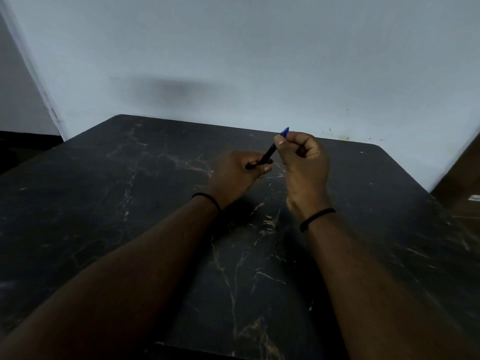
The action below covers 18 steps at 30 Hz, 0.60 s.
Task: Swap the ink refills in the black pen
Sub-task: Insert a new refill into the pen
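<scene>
The black pen [267, 156] is held in the air above the far middle of the table [109, 209], tilted so that its lower end points near and left and its upper end far and right. The left hand [237, 175] has its grip curled round the lower part of the barrel, thumb lying along the near side. The right hand [302, 162] pinches the upper part, its grip narrow, with thumb and forefinger closed on a blue piece [285, 132] that sticks out above the fingers; whether this is a cap, a refill or part of the pen's body cannot be told. The two hands are just beside each other, joined only by the pen. Each wrist wears a thin black band: the left band [206, 198] and the right band [317, 219]. Both bare forearms reach in from the near edge of the view. The table is dark, almost black, with pale tan veins like marble running across it, and its far corners are rounded. Behind it rises a plain pale grey-blue wall [259, 48], which bears a soft dark shadow [176, 89] above the table's far edge and a few small marks low at the right. At the far left a white corner edge [33, 71] slants down to the floor, and at the right edge stands a brown wooden piece [459, 172].
</scene>
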Tool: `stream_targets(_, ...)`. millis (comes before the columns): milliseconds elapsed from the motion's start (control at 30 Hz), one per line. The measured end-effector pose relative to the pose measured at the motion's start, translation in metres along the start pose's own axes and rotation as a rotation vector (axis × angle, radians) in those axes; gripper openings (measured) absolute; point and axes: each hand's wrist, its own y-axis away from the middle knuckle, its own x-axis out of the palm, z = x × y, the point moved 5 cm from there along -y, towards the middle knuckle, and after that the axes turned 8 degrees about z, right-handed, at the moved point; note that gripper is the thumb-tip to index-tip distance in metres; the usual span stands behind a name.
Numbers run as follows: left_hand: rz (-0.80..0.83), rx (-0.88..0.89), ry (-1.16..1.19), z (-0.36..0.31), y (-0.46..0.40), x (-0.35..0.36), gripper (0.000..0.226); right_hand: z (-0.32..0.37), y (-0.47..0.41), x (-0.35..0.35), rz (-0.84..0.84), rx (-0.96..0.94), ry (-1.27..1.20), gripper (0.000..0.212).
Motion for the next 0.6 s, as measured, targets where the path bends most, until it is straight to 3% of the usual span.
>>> stream_targets(167, -0.008, 0.013, -0.034, 0.0008, -0.0009, 0.0009, 0.022, 0.0010, -0.0015, -0.0028, 0.003, 0.008, -0.026, 0.030)
stream_targets(400, -0.019, 0.012, -0.047, 0.0008, -0.0001, -0.0012, 0.022, -0.0009, 0.0001, 0.0018, -0.001, 0.033, -0.029, 0.012)
stream_targets(600, -0.007, 0.003, -0.040, -0.0012, 0.0003, 0.0000, 0.021, 0.0000, -0.0013, 0.0004, 0.023, 0.035, -0.061, 0.020)
